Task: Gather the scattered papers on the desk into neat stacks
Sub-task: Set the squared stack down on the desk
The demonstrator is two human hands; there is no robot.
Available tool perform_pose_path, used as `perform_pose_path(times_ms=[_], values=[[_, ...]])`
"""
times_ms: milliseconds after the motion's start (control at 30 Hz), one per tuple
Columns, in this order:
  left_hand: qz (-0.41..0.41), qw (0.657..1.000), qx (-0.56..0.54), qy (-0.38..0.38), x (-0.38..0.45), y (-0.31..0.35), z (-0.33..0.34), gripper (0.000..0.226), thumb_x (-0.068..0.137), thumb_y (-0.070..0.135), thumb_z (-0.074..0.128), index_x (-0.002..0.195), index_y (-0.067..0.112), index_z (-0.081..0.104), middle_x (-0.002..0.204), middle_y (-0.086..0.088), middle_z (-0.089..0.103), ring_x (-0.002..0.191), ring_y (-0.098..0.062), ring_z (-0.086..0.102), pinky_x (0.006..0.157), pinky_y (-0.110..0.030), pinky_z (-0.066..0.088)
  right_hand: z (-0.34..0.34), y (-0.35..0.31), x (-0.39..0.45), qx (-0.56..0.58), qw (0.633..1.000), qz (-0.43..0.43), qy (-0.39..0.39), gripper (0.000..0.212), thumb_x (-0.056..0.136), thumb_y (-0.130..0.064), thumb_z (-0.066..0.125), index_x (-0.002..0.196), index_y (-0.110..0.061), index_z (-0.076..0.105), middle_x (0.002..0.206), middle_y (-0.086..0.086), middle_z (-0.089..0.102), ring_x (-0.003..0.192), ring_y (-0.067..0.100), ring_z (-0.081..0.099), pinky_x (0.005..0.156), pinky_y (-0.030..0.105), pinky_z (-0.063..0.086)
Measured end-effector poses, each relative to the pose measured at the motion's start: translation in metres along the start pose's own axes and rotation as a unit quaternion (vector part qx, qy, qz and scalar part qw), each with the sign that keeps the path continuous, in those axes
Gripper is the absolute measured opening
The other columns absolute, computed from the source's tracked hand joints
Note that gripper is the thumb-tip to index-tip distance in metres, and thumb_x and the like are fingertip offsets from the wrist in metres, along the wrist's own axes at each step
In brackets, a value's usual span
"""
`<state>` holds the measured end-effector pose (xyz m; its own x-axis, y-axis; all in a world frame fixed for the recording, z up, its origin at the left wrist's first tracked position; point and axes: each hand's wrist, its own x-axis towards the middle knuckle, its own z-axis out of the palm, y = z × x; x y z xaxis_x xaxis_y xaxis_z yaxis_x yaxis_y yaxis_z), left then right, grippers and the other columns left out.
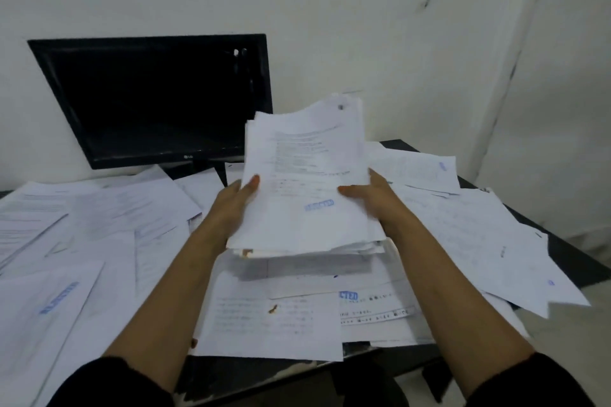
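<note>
At frame centre a thick stack of papers point(307, 188) is gripped by both side edges, thumbs curled on top: left hand point(231, 205), right hand point(373, 198). Its long axis runs away from the viewer, lifted above loose sheets point(271, 317) spread over the desk point(568, 254)

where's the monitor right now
In the head view the black monitor stands at the back left of the desk against the white wall, just left of the paper stack held in both hands.
</note>
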<state>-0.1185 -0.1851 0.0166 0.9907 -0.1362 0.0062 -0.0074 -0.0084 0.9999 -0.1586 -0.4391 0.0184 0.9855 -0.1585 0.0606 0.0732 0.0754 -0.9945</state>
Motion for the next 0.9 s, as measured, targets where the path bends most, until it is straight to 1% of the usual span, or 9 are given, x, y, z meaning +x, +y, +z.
perform_pose_path(times_ms=[100, 200, 333, 433, 567, 633, 700, 800, 900], values=[[-0.077, 0.990, -0.104, 0.052, 0.005, 0.003, 0.013, 0.030, 0.102, 0.036, 0.042, 0.093, 0.018, 0.064, 0.098, -0.008, 0.069, 0.077, -0.021, 0.065, 0.069, -0.033, 0.052, -0.022, 0.005, 0.005, 0.067, 0.996, 0.026, 0.054, 0.045, 0.084, 0.003, 0.066, 0.128, -0.006, 0.056, 0.120, 0.011, 0.066, 0.093, 0.021, 0.069, 0.068, 0.029, 0.059], [-0.062, 0.972, 0.222, 0.040, 0.019, -0.013, 0.021, 0.020, 0.100, 0.026, 0.048, 0.107, 0.013, 0.062, 0.124, -0.014, 0.061, 0.096, -0.027, 0.061, 0.087, -0.034, 0.047, -0.041, 0.008, 0.013, 0.117, 0.984, 0.044, 0.124, 0.048, 0.084, 0.003, 0.065, 0.131, -0.003, 0.055, 0.122, 0.016, 0.065, 0.097, 0.029, 0.068, 0.069, 0.034, 0.060], [-0.121, 0.866, 0.485, -0.003, 0.020, -0.031, 0.044, 0.092, 0.084, 0.067, 0.056, 0.150, 0.009, 0.026, 0.152, -0.017, 0.030, 0.139, -0.036, 0.027, 0.111, -0.046, 0.030, -0.060, 0.015, 0.010, 0.175, 0.967, 0.074, 0.172, 0.046, 0.085, 0.007, 0.060, 0.131, -0.001, 0.055, 0.120, 0.014, 0.065, 0.091, 0.027, 0.067, 0.058, 0.029, 0.059], [-0.120, 0.855, 0.504, 0.014, 0.016, -0.032, 0.067, 0.113, 0.073, 0.064, 0.072, 0.150, 0.005, 0.015, 0.151, -0.021, 0.021, 0.141, -0.038, 0.019, 0.110, -0.048, 0.028, -0.071, 0.023, 0.003, 0.179, 0.963, 0.115, 0.164, 0.033, 0.089, 0.003, 0.058, 0.122, -0.001, 0.058, 0.111, 0.016, 0.067, 0.087, 0.028, 0.067, 0.064, 0.034, 0.061], [-0.136, 0.882, 0.450, 0.010, 0.026, -0.029, 0.074, 0.130, 0.060, 0.044, 0.091, 0.150, 0.001, 0.009, 0.149, -0.023, 0.027, 0.133, -0.037, 0.037, 0.103, -0.045, 0.040, -0.076, 0.032, -0.003, 0.177, 0.962, 0.151, 0.145, 0.023, 0.090, 0.001, 0.057, 0.112, -0.003, 0.060, 0.098, 0.013, 0.069, 0.080, 0.027, 0.068, 0.059, 0.033, 0.059], [-0.137, 0.890, 0.435, 0.017, 0.029, -0.028, 0.070, 0.115, 0.051, 0.045, 0.094, 0.139, 0.004, 0.033, 0.132, -0.017, 0.050, 0.115, -0.031, 0.055, 0.091, -0.038, 0.050, -0.080, 0.030, -0.002, 0.165, 0.968, 0.139, 0.126, 0.022, 0.089, 0.002, 0.058, 0.108, -0.005, 0.062, 0.096, 0.011, 0.070, 0.076, 0.024, 0.070, 0.059, 0.031, 0.060], [-0.132, 0.884, 0.448, 0.019, 0.028, -0.028, 0.057, 0.074, 0.056, 0.040, 0.093, 0.110, 0.008, 0.054, 0.105, -0.011, 0.062, 0.084, -0.023, 0.061, 0.074, -0.030, 0.050, -0.076, 0.030, 0.001, 0.136, 0.977, 0.124, 0.111, 0.026, 0.087, 0.003, 0.060, 0.110, -0.007, 0.063, 0.097, 0.008, 0.071, 0.080, 0.023, 0.071, 0.060, 0.029, 0.060], [-0.098, 0.906, 0.411, -0.005, 0.035, -0.034, 0.042, 0.020, 0.077, 0.014, 0.077, 0.082, 0.004, 0.061, 0.083, -0.015, 0.061, 0.067, -0.022, 0.054, 0.065, -0.027, 0.041, -0.082, 0.027, 0.005, 0.059, 0.988, 0.111, 0.088, 0.038, 0.084, 0.002, 0.063, 0.120, -0.006, 0.061, 0.110, 0.009, 0.070, 0.093, 0.025, 0.069, 0.069, 0.030, 0.058], [-0.088, 0.962, 0.259, -0.002, 0.030, -0.027, 0.023, 0.018, 0.091, 0.013, 0.065, 0.078, 0.003, 0.058, 0.076, -0.012, 0.057, 0.064, -0.021, 0.052, 0.059, -0.026, 0.042, -0.073, 0.027, 0.004, -0.011, 0.991, 0.122, 0.048, 0.037, 0.083, 0.001, 0.064, 0.119, -0.005, 0.062, 0.108, 0.008, 0.071, 0.089, 0.023, 0.069, 0.065, 0.026, 0.057]])
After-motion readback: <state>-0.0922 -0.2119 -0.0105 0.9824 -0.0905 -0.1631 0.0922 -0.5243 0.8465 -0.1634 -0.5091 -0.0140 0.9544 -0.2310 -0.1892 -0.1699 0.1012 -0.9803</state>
